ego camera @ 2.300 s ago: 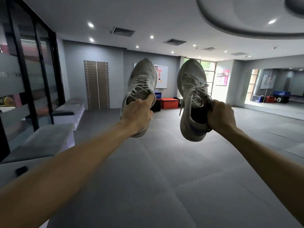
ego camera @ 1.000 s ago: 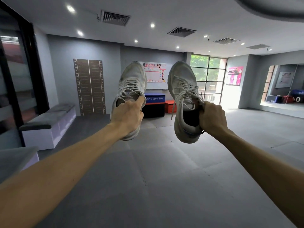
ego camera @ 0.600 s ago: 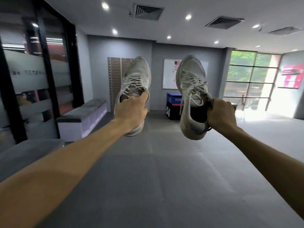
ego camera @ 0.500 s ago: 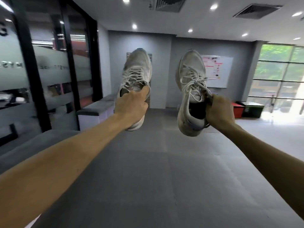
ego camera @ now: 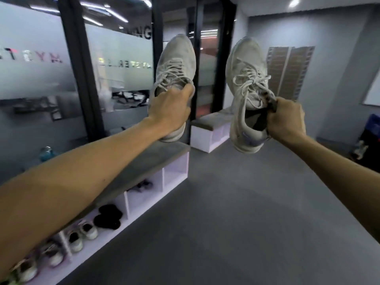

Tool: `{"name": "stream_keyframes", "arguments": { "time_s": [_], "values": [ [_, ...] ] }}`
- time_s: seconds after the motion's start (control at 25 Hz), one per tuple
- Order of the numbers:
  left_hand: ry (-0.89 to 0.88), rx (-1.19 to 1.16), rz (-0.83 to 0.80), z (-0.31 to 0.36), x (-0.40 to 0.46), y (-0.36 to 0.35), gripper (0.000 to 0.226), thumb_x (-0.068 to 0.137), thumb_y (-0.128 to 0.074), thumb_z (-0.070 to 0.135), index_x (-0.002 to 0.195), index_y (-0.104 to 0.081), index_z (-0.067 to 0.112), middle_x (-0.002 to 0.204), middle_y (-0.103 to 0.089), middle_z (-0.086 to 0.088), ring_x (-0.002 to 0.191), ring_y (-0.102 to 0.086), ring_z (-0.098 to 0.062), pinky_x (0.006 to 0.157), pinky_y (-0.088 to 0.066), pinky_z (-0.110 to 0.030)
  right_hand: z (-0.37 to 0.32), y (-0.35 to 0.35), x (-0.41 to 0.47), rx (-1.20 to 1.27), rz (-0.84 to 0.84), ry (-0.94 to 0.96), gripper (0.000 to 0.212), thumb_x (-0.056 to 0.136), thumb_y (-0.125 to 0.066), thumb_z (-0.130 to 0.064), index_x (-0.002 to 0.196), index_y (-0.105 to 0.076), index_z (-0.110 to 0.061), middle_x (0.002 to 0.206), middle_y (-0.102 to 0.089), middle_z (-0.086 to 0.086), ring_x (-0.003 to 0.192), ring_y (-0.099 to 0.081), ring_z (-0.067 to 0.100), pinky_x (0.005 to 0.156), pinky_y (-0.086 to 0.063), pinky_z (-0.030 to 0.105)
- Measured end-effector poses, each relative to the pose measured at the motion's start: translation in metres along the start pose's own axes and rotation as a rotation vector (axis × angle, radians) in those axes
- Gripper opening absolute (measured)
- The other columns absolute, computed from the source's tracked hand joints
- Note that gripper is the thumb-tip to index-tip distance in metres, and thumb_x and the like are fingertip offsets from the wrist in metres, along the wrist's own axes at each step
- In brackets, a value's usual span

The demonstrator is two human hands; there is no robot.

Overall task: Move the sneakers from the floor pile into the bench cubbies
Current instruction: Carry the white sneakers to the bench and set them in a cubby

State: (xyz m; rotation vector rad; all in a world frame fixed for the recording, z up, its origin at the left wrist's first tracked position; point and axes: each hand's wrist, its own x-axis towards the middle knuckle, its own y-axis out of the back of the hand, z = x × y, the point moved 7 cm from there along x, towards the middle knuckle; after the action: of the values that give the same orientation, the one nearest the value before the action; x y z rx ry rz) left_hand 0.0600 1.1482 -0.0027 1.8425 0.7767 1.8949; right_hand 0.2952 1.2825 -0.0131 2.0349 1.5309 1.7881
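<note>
Two pale sneakers hang in the air at arm's length, toes up, one in each hand. The left hand [ego camera: 169, 112] curls round the heel end of the left sneaker [ego camera: 174, 64], thumb hooked over the collar. The right hand [ego camera: 286, 120] grips the right sneaker [ego camera: 245, 83] at its heel collar, fingers tucked into the dark opening; loose laces dangle across its tongue. The sneakers are apart, neither touching the other.

Below the left forearm runs a white bench [ego camera: 144, 163] with a grey cushioned top and open cubbies [ego camera: 174, 171] along its front. The nearer cubbies hold light shoes [ego camera: 86, 233], a black pair [ego camera: 108, 217] and something dark and blurred; the far end cubby looks bare. A second bench [ego camera: 207, 132] stands beyond, against a frosted glass wall [ego camera: 41, 58]. Grey floor [ego camera: 226, 223] spreads under both arms.
</note>
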Motion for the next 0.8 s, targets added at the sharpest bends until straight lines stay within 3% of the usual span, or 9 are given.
{"name": "stream_keyframes", "arguments": {
  "time_s": [0.16, 0.36, 0.48, 0.8],
  "values": [
    [0.100, 0.141, 0.007, -0.049, 0.000, -0.008, 0.015, 0.083, -0.054, 0.014, 0.097, -0.048, 0.012, 0.074, -0.054, -0.014, 0.071, -0.058, -0.039, 0.070, -0.047, -0.048, -0.038, -0.073, 0.032, 0.104, -0.069, 0.124, 0.013, 0.079, -0.043, -0.004, 0.083, -0.055, 0.001, 0.092, -0.060, 0.032, 0.082, -0.053, 0.049, 0.063, -0.031, 0.036],
    [0.240, 0.322, 0.008, -0.088, 0.005, -0.024, 0.013, 0.084, -0.053, 0.014, 0.095, -0.046, 0.015, 0.072, -0.047, -0.008, 0.062, -0.047, -0.031, 0.062, -0.046, -0.043, -0.066, -0.145, 0.065, 0.297, -0.151, 0.275, 0.010, 0.081, -0.042, -0.004, 0.073, -0.047, -0.007, 0.087, -0.061, 0.031, 0.074, -0.050, 0.045, 0.061, -0.028, 0.036],
    [0.299, 0.408, 0.006, -0.090, 0.019, -0.043, 0.016, 0.082, -0.053, 0.013, 0.097, -0.046, 0.013, 0.075, -0.056, -0.016, 0.066, -0.054, -0.036, 0.071, -0.049, -0.048, -0.060, -0.179, 0.097, 0.356, -0.165, 0.357, 0.010, 0.082, -0.043, -0.005, 0.073, -0.046, -0.007, 0.087, -0.062, 0.030, 0.076, -0.050, 0.046, 0.060, -0.025, 0.036],
    [0.439, 0.498, 0.015, -0.073, 0.068, -0.115, 0.018, 0.081, -0.052, 0.010, 0.099, -0.047, 0.014, 0.072, -0.043, -0.007, 0.067, -0.054, -0.036, 0.070, -0.047, -0.044, -0.030, -0.255, 0.174, 0.481, -0.228, 0.481, 0.011, 0.085, -0.044, -0.007, 0.075, -0.043, -0.010, 0.085, -0.061, 0.028, 0.076, -0.052, 0.046, 0.059, -0.032, 0.036]
  ]
}}
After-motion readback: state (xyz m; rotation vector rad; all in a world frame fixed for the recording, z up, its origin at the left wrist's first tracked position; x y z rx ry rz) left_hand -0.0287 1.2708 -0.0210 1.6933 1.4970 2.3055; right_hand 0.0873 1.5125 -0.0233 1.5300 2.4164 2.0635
